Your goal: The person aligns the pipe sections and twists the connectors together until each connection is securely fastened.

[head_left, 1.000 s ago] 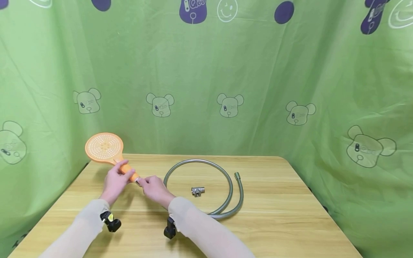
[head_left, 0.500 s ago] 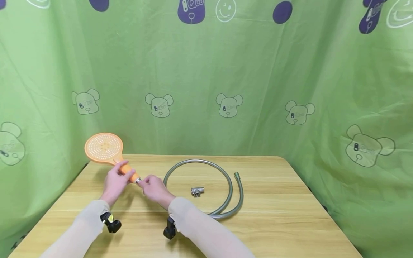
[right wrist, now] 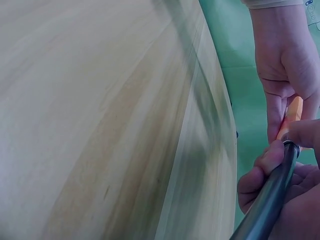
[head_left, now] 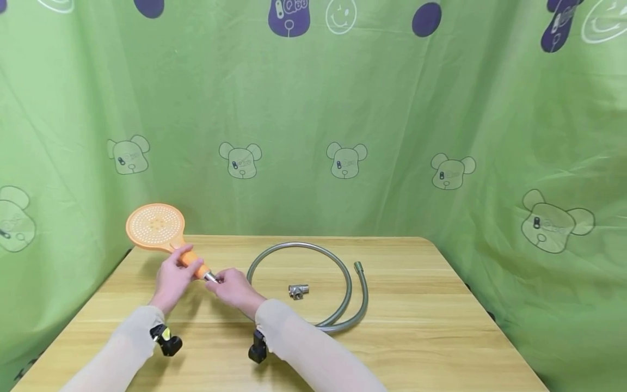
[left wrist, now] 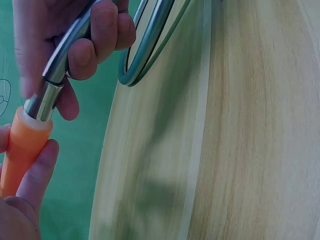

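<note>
Two closed grips face each other, the left hand (head_left: 171,279) clasping the handle (left wrist: 24,145) of the orange shower head (head_left: 155,226), presumably to steady it, the right hand (head_left: 238,289) curled round the grey shower hose (left wrist: 64,52) beside the metal connector (left wrist: 45,102), apparently for alignment.

Lettering (head_left: 295,6) beginning "Q" was printed on purple figure (head_left: 289,23) of green curtain (head_left: 392,81), remaining letters uncertain, bear heads' (head_left: 241,166) smaller print illegible

Curtained-off booth, green cloth (head_left: 294,98) with bear-head prints (head_left: 344,163) on three sides, wood-grain table (head_left: 416,326) inside
</note>
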Available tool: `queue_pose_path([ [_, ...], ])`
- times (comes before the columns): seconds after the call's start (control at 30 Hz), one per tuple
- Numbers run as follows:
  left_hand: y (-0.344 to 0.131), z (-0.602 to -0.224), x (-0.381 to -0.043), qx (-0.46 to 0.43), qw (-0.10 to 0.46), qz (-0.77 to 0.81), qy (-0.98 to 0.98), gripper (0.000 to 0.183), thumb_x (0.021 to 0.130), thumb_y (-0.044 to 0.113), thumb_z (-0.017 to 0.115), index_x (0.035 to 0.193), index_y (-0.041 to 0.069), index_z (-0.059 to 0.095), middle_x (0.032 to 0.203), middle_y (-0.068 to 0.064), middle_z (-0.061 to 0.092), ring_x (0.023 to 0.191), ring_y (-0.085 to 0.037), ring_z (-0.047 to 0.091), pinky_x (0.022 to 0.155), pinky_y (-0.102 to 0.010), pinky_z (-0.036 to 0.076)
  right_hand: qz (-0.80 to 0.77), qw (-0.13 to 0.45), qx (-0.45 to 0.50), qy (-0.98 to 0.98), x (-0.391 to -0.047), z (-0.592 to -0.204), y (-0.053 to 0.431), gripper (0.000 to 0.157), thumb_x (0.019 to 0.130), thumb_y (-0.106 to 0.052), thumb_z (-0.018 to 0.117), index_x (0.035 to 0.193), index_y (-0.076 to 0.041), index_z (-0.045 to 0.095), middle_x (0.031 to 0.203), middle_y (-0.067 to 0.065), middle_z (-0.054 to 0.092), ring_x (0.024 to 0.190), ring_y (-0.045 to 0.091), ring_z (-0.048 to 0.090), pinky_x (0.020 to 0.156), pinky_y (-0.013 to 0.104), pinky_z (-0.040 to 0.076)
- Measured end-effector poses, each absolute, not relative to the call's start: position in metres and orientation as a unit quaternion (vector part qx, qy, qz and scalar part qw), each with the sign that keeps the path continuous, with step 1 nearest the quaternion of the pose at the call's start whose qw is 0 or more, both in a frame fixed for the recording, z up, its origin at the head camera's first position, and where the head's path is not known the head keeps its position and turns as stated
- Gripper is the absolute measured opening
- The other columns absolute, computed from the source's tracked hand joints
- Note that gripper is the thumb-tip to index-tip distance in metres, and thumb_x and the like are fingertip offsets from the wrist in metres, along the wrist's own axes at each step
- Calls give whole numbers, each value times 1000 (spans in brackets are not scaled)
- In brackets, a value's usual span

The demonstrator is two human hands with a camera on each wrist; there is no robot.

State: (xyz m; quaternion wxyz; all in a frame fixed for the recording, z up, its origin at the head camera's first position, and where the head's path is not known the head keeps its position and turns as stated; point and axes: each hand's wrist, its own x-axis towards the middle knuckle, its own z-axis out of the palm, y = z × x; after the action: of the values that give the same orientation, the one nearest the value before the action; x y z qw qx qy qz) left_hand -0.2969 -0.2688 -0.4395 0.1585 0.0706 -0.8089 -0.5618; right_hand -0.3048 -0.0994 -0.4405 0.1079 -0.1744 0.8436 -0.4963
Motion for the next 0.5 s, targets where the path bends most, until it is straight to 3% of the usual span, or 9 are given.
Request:
queue_pose_path([
  [0.1, -268, -439, -296, 73, 160, -557, -812, 61, 97, 21, 69, 150, 5, 44, 127, -28, 56, 78, -1, 61, 72, -17, 59, -509, 113, -169, 836, -303, -440, -99, 16, 93, -26, 71, 93, -10, 68, 62, -4, 52, 49, 9, 43, 42, 22, 32],
  [0.2, -268, -438, -296, 74, 160, -553, -815, 61, 96, 21, 69, 150, 6, 44, 123, -26, 57, 79, -3, 61, 72, -18, 59, -520, 114, -155, 832, -302, -439, -97, 20, 93, -27, 72, 101, -13, 60, 69, -2, 58, 52, 10, 48, 44, 23, 35],
  [0.3, -267, -437, -297, 72, 162, -550, -816, 61, 97, 20, 69, 150, 6, 44, 120, -24, 57, 79, -4, 61, 72, -18, 59, -522, 114, -151, 832, -302, -439, -96, 21, 94, -29, 71, 99, -16, 54, 73, 2, 62, 54, 11, 49, 45, 25, 36],
  [0.5, -267, -437, -297, 74, 171, -541, -820, 58, 96, 17, 68, 148, 5, 46, 117, -24, 58, 77, -2, 60, 70, -17, 59, -506, 107, -161, 840, -305, -440, -98, 21, 101, -35, 60, 91, -17, 61, 74, 4, 65, 52, 11, 46, 44, 24, 35],
])
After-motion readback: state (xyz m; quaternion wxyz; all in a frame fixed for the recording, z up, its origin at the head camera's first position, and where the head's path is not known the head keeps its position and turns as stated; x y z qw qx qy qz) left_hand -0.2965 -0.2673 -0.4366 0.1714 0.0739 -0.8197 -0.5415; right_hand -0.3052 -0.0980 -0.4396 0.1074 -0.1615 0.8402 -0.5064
